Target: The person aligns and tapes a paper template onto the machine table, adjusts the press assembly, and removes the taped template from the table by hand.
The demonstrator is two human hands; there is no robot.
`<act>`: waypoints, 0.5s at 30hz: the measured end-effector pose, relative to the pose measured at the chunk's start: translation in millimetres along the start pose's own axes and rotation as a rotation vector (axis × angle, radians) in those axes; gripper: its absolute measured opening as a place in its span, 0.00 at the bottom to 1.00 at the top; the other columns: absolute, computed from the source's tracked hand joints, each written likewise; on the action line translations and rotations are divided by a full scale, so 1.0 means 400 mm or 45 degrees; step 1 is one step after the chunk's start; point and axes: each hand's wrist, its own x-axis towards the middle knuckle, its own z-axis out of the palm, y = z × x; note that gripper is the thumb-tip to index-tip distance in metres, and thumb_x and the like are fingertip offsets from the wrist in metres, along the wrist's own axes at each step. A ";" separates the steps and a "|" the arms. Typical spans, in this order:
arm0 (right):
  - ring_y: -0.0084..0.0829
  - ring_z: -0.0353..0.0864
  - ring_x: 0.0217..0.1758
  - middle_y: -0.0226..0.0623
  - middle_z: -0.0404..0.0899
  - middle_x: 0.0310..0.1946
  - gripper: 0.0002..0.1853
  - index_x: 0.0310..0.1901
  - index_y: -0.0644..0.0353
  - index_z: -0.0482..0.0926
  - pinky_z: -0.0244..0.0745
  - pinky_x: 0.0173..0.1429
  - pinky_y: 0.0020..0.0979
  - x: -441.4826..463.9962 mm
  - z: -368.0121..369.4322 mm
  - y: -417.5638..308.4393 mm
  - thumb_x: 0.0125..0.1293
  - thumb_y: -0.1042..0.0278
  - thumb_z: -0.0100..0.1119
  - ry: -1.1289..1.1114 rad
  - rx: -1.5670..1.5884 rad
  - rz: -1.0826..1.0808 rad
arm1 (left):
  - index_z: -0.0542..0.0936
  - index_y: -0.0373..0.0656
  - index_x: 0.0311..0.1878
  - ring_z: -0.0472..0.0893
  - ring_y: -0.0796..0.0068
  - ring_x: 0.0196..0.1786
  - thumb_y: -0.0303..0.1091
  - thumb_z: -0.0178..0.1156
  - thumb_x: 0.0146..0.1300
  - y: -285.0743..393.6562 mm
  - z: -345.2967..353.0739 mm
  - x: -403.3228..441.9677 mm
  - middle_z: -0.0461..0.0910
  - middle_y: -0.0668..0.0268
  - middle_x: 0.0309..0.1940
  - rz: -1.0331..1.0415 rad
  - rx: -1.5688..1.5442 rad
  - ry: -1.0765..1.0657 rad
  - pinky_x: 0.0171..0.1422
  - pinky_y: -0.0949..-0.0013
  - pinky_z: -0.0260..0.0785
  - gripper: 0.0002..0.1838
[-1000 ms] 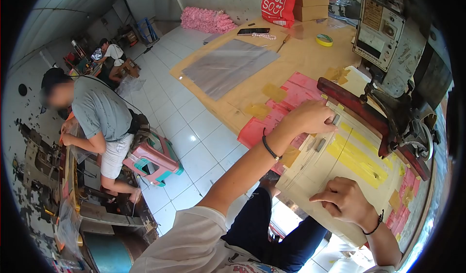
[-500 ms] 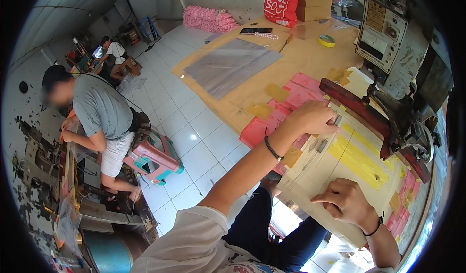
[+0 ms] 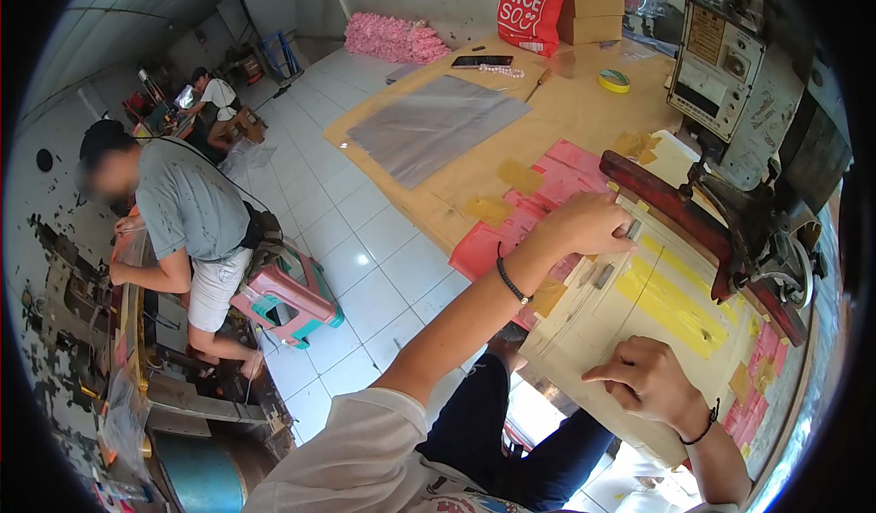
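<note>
My left hand (image 3: 599, 224) has its fingers closed at the upper left edge of a pale board (image 3: 584, 321), by a small metal piece (image 3: 634, 229) at the fingertips. A second metal piece (image 3: 603, 276) lies on the board just below. Yellow tape strips (image 3: 671, 308) cross the board's middle. My right hand (image 3: 645, 381) rests over the board's lower part, fingers curled with the index finger pointing left; nothing shows in it. A dark red bar (image 3: 666, 205) of the machine (image 3: 716, 66) runs along the board's far side.
Beyond the board are a plastic sheet (image 3: 438, 128), phone (image 3: 482, 61), yellow tape roll (image 3: 614, 80), red bag (image 3: 529, 7) and cardboard boxes (image 3: 591, 13). A co-worker (image 3: 196, 203) sits on a pink stool (image 3: 290, 299) at left; another person (image 3: 219, 100) sits farther back.
Both my hands keep nearly the same position. The nearer co-worker's hands have moved apart, one lower at the bench. The view has shifted slightly.
</note>
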 end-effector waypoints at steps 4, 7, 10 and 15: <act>0.30 0.75 0.27 0.27 0.71 0.23 0.17 0.40 0.44 0.87 0.75 0.34 0.32 0.001 0.000 0.001 0.48 0.76 0.68 -0.001 -0.007 -0.006 | 0.74 0.42 0.21 0.79 0.53 0.27 0.49 0.68 0.59 0.001 -0.001 0.000 0.76 0.59 0.17 -0.003 0.020 0.003 0.36 0.53 0.69 0.22; 0.30 0.75 0.27 0.27 0.71 0.23 0.17 0.40 0.44 0.87 0.74 0.34 0.32 0.001 -0.002 -0.001 0.48 0.77 0.68 0.002 -0.013 -0.008 | 0.74 0.42 0.21 0.79 0.53 0.27 0.49 0.68 0.59 0.001 0.000 0.000 0.76 0.59 0.17 -0.007 0.004 0.002 0.36 0.53 0.69 0.22; 0.30 0.75 0.27 0.27 0.71 0.23 0.17 0.40 0.44 0.87 0.74 0.33 0.32 0.002 -0.002 -0.002 0.48 0.77 0.68 -0.002 -0.015 -0.004 | 0.74 0.42 0.21 0.79 0.53 0.27 0.50 0.68 0.59 0.002 -0.001 0.001 0.76 0.59 0.17 -0.020 0.013 -0.017 0.36 0.53 0.69 0.23; 0.30 0.75 0.27 0.27 0.71 0.23 0.17 0.39 0.44 0.87 0.74 0.33 0.32 0.001 0.000 -0.001 0.48 0.76 0.68 0.002 -0.004 -0.004 | 0.74 0.42 0.21 0.79 0.52 0.27 0.50 0.68 0.60 0.000 0.000 0.000 0.75 0.59 0.17 -0.001 0.017 -0.002 0.36 0.52 0.69 0.23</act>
